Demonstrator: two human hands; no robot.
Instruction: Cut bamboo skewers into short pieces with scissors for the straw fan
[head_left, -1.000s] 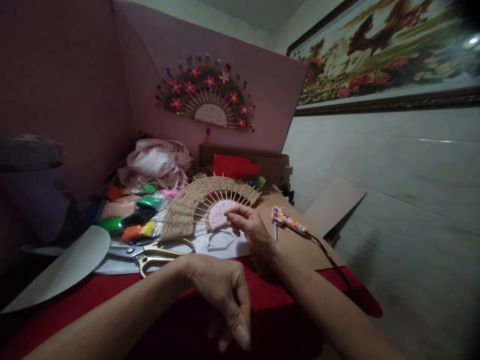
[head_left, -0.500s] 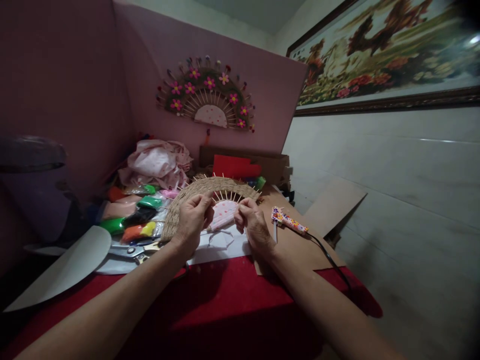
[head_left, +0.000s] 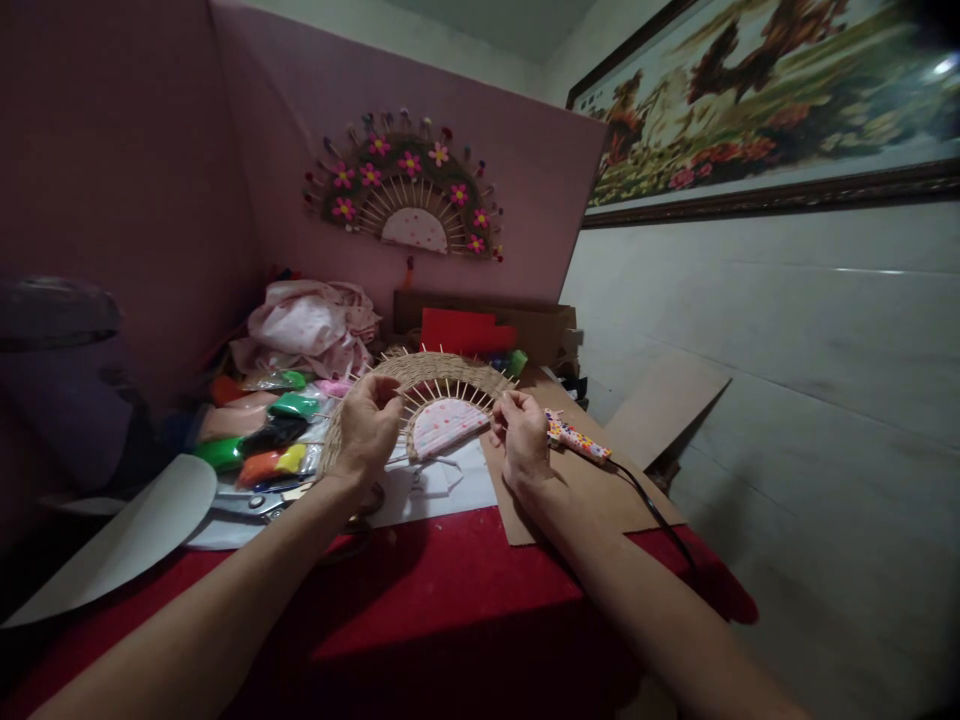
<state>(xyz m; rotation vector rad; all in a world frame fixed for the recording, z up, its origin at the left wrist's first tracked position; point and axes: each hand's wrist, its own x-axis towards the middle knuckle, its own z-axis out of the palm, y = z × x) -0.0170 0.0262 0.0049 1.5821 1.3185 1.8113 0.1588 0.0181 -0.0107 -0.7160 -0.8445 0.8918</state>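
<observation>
The half-round woven fan (head_left: 420,385) lies toward the far edge of the desk (head_left: 465,590), its straight side running left to right between both hands. The left hand (head_left: 367,425) has its fingers (head_left: 390,395) pinched closed on the fan's left arc; the right hand (head_left: 523,440) pinches the sticks at its right end, just beside the glue gun (head_left: 576,440) near the right edge

You look from a single head-worn camera, forward and down over your own forearms, close above the red cloth-covered table (head_left: 465,590). It faces the far pink board wall (head_left: 247,180), where a flower-trimmed fan decoration (head_left: 409,190) hangs, and takes in the white tiled wall (head_left: 787,330) at right. No second view shares the scene.
</observation>
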